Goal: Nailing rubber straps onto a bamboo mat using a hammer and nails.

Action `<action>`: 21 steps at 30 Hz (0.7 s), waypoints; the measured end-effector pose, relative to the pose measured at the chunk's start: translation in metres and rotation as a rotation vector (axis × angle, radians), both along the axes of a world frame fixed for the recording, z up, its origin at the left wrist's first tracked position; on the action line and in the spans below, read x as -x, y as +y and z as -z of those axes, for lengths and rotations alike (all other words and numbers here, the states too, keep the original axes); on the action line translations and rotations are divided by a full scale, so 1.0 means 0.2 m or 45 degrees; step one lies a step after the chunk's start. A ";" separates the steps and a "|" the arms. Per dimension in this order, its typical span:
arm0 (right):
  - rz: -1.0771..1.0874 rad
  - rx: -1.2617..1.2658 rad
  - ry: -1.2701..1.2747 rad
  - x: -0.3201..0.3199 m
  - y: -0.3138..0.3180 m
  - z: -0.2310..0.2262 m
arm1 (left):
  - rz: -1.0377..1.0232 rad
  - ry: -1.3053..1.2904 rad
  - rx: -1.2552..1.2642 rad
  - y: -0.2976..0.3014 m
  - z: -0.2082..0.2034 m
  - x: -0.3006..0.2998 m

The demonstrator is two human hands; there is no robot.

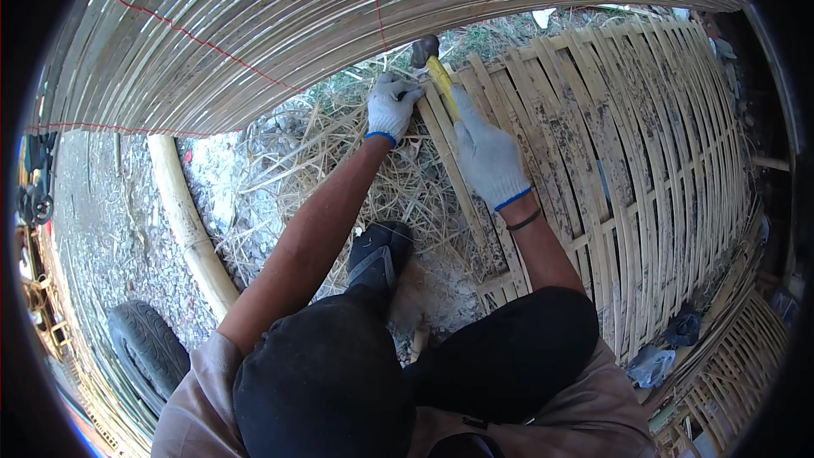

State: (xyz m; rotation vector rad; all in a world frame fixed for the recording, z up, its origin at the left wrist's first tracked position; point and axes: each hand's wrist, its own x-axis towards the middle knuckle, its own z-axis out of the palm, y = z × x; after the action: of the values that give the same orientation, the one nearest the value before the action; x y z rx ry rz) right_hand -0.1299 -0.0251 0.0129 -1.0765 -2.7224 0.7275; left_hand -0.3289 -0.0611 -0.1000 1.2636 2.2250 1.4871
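Observation:
My right hand, in a white knit glove with a blue cuff, is closed round the yellow handle of a hammer. The hammer's dark head is raised beyond the far left corner of a slatted bamboo panel. At that same corner is my left hand, gloved alike, with its fingers bent and pinched together against the panel's edge. Whatever those fingertips hold is too small or hidden to name.
A bamboo-slat screen tied with red cord spans the top. Straw lies under my left arm. A pale pole and a tyre are at left. My dark shoe stands beside the panel; a plastic bag lies at lower right.

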 end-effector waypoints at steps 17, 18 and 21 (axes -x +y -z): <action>-0.044 -0.032 0.086 -0.05 0.05 0.00 | 0.149 -0.728 0.233 0.07 -0.02 0.14; -0.048 -0.003 0.041 -0.04 0.04 0.01 | 0.149 -0.634 0.272 0.10 -0.01 0.16; -0.072 0.073 0.001 0.01 0.00 0.04 | 0.072 -0.434 0.595 0.14 0.06 0.31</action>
State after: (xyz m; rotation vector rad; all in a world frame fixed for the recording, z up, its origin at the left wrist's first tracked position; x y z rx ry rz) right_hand -0.1314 -0.0242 0.0054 -1.0143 -2.7574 0.8195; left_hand -0.3906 -0.0330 -0.1110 0.8478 2.1118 0.9857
